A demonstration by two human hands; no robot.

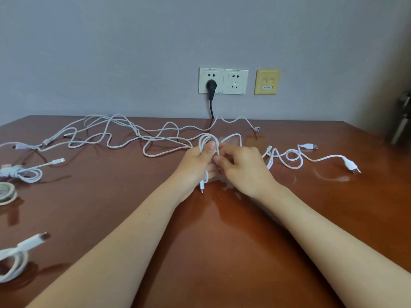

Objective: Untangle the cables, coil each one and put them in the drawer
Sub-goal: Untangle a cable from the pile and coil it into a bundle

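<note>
Cable loop (208, 136) upright (plug (202, 186) seemingly downward)

My left hand (198, 161) and right hand (242, 167) meet over the middle of the bench (200, 252), both holding a looped cable (206, 138) between them. Behind and left of them, a cable tangle (106, 130) sprawls along the back edge to the left edge. Right of my hands lies a loose cable (293, 158). Three coils line the left edge: back coil (24, 173), middle coil (6, 193), near coil (13, 258). Sockets (223, 81) sit on the wall behind the back edge.
</note>
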